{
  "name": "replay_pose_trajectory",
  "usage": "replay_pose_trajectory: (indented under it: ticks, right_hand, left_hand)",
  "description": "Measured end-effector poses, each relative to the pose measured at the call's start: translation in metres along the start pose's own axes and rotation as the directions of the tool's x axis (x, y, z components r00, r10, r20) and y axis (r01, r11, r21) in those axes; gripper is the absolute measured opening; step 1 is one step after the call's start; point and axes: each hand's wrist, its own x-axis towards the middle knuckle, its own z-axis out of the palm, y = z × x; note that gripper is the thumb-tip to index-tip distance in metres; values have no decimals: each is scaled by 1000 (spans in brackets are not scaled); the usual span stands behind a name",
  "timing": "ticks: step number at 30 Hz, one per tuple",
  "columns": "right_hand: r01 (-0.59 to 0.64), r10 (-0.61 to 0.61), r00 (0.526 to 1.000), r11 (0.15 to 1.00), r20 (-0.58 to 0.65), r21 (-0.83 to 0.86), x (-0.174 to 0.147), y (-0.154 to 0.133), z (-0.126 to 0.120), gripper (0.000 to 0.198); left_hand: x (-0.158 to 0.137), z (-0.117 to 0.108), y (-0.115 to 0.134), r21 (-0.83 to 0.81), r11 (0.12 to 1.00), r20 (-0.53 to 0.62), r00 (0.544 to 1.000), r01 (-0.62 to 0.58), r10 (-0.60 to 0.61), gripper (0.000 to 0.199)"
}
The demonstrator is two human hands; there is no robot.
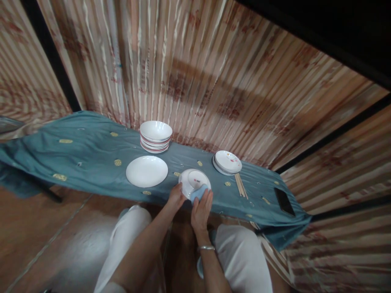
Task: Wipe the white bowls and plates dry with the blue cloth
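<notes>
My left hand [177, 196] grips the left rim of a white bowl [187, 179], which is tilted over the table's front edge with its ringed base facing me. A small red mark shows inside that ring. In my right hand [201, 209] is a light blue cloth [199, 192], pressed against the bowl's lower right side. My right fingers lie over the cloth. To the left of the bowl rests an oval white plate [147, 171].
A stack of bowls [156, 136] with red bands stands behind the plate. Farther right are stacked small plates [228, 161], several chopsticks [241, 186] and a dark phone [284, 201]. A teal cloth [91, 158] covers the table, with a striped curtain [183, 81] behind.
</notes>
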Motion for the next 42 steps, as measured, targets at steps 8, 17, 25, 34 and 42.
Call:
replay_pose_trajectory:
  ticks: [8,17,25,34,42]
  right_hand:
    - [157,-148,983,984,105,-87,1,-12,-1,64]
    - [334,-287,925,927,249,-169,24,-27,-4,55]
    - [430,-349,864,887,363,-170,52,-50,-2,54]
    - [487,-370,806,858,461,-163,76,-70,0,46]
    - [515,-391,785,843,480,-155,109,-79,13,35]
  left_hand:
    - [2,1,-2,-17,1000,4,1000,-16,16,24]
    - [1,0,-1,-14,1000,-38,999,-23,22,18]
    - [-4,5,-1,-51,996,-81,995,-67,63,21]
    - [0,5,-2,-113,993,-137,990,-30,14,36]
    - [-4,6,3,-106,992,-74,994,73,-81,46]
